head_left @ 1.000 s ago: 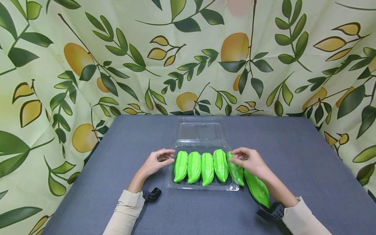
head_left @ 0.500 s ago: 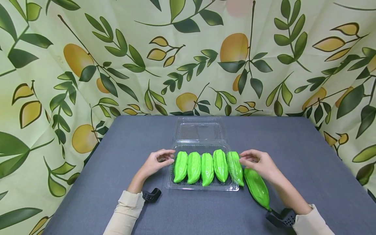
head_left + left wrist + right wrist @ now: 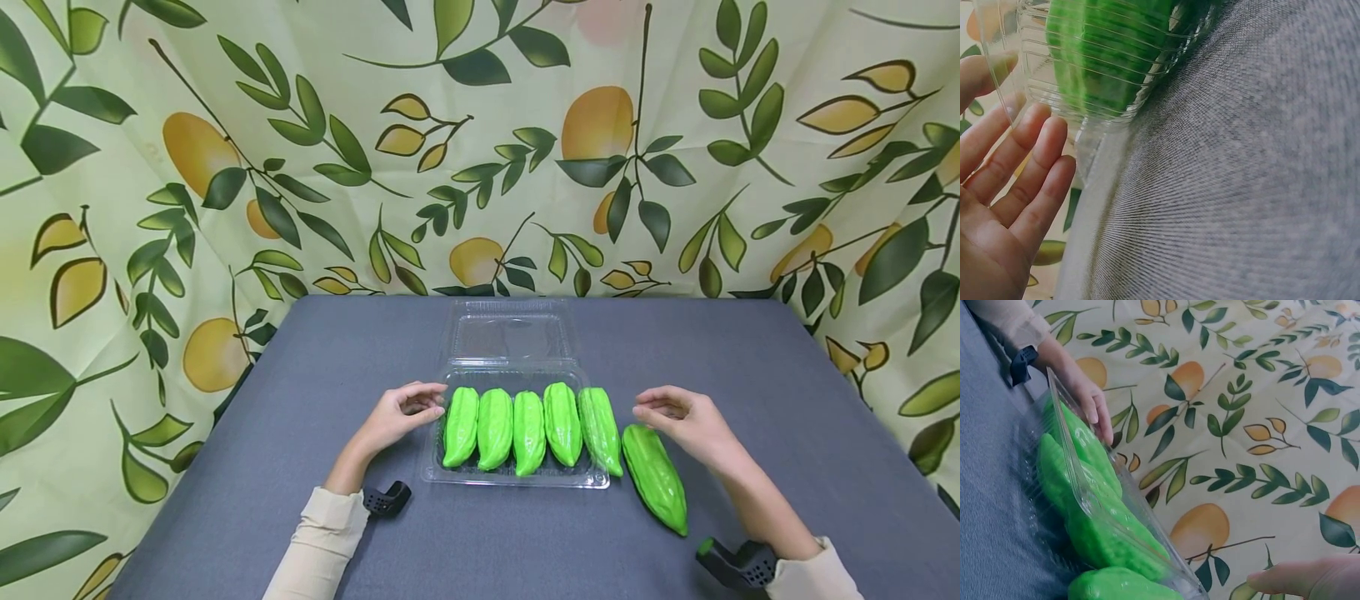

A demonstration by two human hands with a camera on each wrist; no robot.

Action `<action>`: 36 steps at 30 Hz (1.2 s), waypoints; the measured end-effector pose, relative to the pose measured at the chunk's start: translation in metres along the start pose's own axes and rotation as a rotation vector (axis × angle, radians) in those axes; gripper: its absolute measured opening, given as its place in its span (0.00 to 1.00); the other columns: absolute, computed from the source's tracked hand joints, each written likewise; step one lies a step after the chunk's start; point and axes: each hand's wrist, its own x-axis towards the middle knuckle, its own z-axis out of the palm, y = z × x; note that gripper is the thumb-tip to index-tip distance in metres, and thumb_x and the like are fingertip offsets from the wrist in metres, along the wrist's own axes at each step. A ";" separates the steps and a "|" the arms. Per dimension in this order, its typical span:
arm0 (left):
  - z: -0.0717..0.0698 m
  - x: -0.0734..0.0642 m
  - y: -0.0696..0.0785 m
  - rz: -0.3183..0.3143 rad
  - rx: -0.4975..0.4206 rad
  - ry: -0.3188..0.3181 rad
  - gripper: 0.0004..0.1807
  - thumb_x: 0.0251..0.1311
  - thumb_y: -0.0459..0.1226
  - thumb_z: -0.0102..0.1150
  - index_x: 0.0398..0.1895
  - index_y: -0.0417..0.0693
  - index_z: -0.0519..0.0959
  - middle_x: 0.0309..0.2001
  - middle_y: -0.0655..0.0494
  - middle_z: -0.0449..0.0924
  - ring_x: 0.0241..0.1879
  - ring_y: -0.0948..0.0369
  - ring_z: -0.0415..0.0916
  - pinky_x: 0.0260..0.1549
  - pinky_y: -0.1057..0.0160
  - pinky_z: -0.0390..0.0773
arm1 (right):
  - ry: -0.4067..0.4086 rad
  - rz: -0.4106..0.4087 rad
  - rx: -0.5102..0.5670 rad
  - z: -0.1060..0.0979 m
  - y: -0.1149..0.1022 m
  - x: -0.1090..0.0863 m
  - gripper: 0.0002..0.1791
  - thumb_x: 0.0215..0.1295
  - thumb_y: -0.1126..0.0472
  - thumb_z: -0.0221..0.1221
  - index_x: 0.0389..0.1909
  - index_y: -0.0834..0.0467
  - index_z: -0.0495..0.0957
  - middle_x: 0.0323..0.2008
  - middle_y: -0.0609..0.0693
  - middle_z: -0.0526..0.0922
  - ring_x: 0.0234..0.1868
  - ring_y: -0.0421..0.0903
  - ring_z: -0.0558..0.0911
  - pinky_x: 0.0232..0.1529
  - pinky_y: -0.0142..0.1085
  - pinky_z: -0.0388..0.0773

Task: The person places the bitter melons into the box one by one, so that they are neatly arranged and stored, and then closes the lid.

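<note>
A clear plastic clamshell box (image 3: 517, 479) lies with its lid (image 3: 512, 333) folded back. Several bright green, ridged, bitter-melon-like vegetables (image 3: 496, 427) stand side by side in it. One more green vegetable (image 3: 600, 431) overlaps the right rim; I cannot tell whether it is inside. Another green vegetable (image 3: 656, 481) lies on the table to the right. My left hand (image 3: 401, 412) is at the box's left rim, fingers (image 3: 1047, 144) extended and loosely bent against the clear plastic. My right hand (image 3: 686, 418) hovers above the loose vegetable's upper end, thumb and fingers apart, holding nothing.
A grey cloth-covered table (image 3: 360, 333) extends around the box. Behind it hangs a leaf-and-fruit patterned curtain (image 3: 480, 167). Black wrist cameras (image 3: 387, 498) sit on both forearms. A small green patch (image 3: 705, 547) shows by the right wrist camera.
My right hand has moved right, away from the vegetable at the right rim, towards the one on the table. The left hand and the box have stayed in place.
</note>
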 end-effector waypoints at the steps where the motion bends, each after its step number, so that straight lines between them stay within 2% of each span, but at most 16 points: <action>1: 0.000 0.000 0.000 -0.018 0.005 -0.002 0.22 0.61 0.36 0.62 0.54 0.28 0.75 0.42 0.37 0.82 0.38 0.77 0.76 0.42 0.77 0.79 | 0.000 0.005 -0.005 -0.001 0.001 -0.001 0.22 0.66 0.54 0.60 0.53 0.67 0.76 0.44 0.61 0.85 0.33 0.31 0.81 0.37 0.30 0.80; 4: 0.000 0.000 0.001 -0.080 0.021 -0.005 0.21 0.60 0.32 0.61 0.55 0.28 0.75 0.44 0.31 0.80 0.38 0.78 0.76 0.43 0.77 0.79 | -0.003 0.017 -0.016 -0.004 0.005 -0.002 0.23 0.66 0.53 0.60 0.53 0.67 0.76 0.45 0.60 0.86 0.35 0.30 0.81 0.39 0.30 0.79; 8: 0.000 0.001 0.000 -0.112 0.025 -0.005 0.20 0.60 0.29 0.60 0.55 0.28 0.75 0.45 0.29 0.79 0.39 0.77 0.76 0.44 0.77 0.78 | -0.003 0.032 -0.032 -0.006 0.011 -0.001 0.25 0.66 0.51 0.60 0.54 0.67 0.75 0.45 0.59 0.86 0.35 0.31 0.82 0.39 0.29 0.78; 12: 0.000 0.002 0.001 -0.120 0.019 -0.007 0.20 0.60 0.29 0.60 0.55 0.28 0.75 0.46 0.29 0.79 0.39 0.77 0.76 0.44 0.77 0.78 | 0.003 0.043 -0.049 -0.006 0.018 0.000 0.24 0.66 0.52 0.60 0.53 0.68 0.76 0.42 0.57 0.87 0.35 0.35 0.83 0.39 0.34 0.79; 16: 0.000 0.001 0.002 -0.100 0.025 -0.011 0.20 0.60 0.29 0.60 0.55 0.28 0.74 0.45 0.29 0.79 0.39 0.77 0.76 0.44 0.76 0.79 | -0.010 0.050 -0.048 -0.007 0.023 0.000 0.24 0.67 0.52 0.59 0.53 0.68 0.75 0.43 0.59 0.86 0.36 0.38 0.83 0.41 0.38 0.81; 26: -0.001 0.001 0.001 -0.094 0.025 -0.011 0.20 0.60 0.29 0.60 0.55 0.27 0.74 0.45 0.29 0.79 0.39 0.77 0.76 0.44 0.76 0.79 | -0.082 0.065 0.015 -0.008 0.032 0.001 0.26 0.66 0.54 0.60 0.55 0.72 0.73 0.47 0.64 0.84 0.34 0.27 0.80 0.39 0.29 0.82; 31: -0.001 0.001 0.001 -0.100 0.027 -0.009 0.20 0.60 0.29 0.60 0.55 0.28 0.75 0.45 0.29 0.79 0.39 0.77 0.76 0.44 0.76 0.79 | -0.112 0.069 0.029 -0.008 0.036 0.001 0.27 0.66 0.54 0.60 0.55 0.73 0.72 0.49 0.66 0.83 0.34 0.27 0.80 0.39 0.28 0.82; 36: -0.001 0.001 0.003 -0.119 0.021 -0.011 0.20 0.60 0.29 0.60 0.55 0.29 0.75 0.46 0.30 0.79 0.39 0.77 0.76 0.45 0.76 0.79 | -0.184 0.088 0.026 -0.008 0.040 0.002 0.30 0.66 0.53 0.60 0.57 0.74 0.70 0.49 0.66 0.82 0.36 0.29 0.80 0.39 0.29 0.82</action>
